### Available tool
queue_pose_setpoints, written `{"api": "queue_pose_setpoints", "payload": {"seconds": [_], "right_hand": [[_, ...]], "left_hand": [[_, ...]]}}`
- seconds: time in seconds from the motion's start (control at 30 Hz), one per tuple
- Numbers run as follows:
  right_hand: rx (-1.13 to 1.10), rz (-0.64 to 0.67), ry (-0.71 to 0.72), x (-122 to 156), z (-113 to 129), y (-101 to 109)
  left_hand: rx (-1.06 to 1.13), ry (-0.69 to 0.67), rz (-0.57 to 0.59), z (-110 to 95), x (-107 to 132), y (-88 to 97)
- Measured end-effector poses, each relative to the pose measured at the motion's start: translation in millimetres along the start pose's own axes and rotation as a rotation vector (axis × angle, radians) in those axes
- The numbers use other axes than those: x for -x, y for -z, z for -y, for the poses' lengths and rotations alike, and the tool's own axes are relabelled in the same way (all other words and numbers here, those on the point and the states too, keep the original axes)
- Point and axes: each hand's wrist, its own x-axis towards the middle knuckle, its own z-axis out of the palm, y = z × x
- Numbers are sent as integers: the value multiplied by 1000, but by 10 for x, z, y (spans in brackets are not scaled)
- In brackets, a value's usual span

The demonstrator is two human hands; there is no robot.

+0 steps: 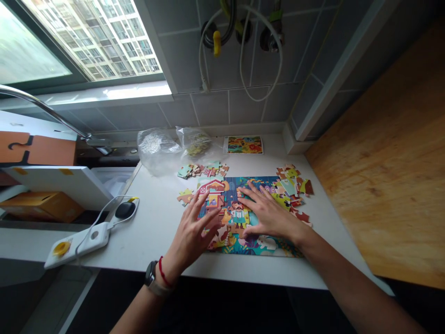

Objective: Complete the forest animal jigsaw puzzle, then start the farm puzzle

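From where I stand: colourful jigsaw puzzle (239, 214) on the white counter (158, 208), directly under the person's two hands, near the counter's front edge. Left hand (189, 232) unclenched, fingers spread over the puzzle's left side, nothing gripped; dark watch (150, 273) and red bracelet (162, 272) on that wrist. Right hand (271, 214) also loose, palm down, fingers fanned across the middle and right of the puzzle, no piece in its grasp. Can't tell if either hand is pressing. Loose pieces: one pile (294, 181) at the puzzle's right edge, another heap (203, 170) just behind its left part, small cluster (186, 196) left of it. Picture card (244, 144) farther back by the wall, two clear plastic bags (158, 148) to its left. Power strip (78, 245) well apart, far left.
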Motion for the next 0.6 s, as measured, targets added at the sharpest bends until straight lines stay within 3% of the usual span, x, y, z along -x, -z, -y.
{"api": "queue_pose_setpoints", "payload": {"seconds": [0.07, 0.2, 0.3, 0.6], "right_hand": [[-2, -17, 11, 1, -9, -17], [12, -34, 16, 6, -4, -22], [13, -34, 18, 7, 10, -19], [-25, -50, 19, 2, 33, -52]], "left_hand": [[13, 6, 0, 94, -182, -39], [15, -20, 132, 208, -393, -151], [30, -16, 180, 203, -412, -224], [118, 36, 118, 181, -385, -308]]}}
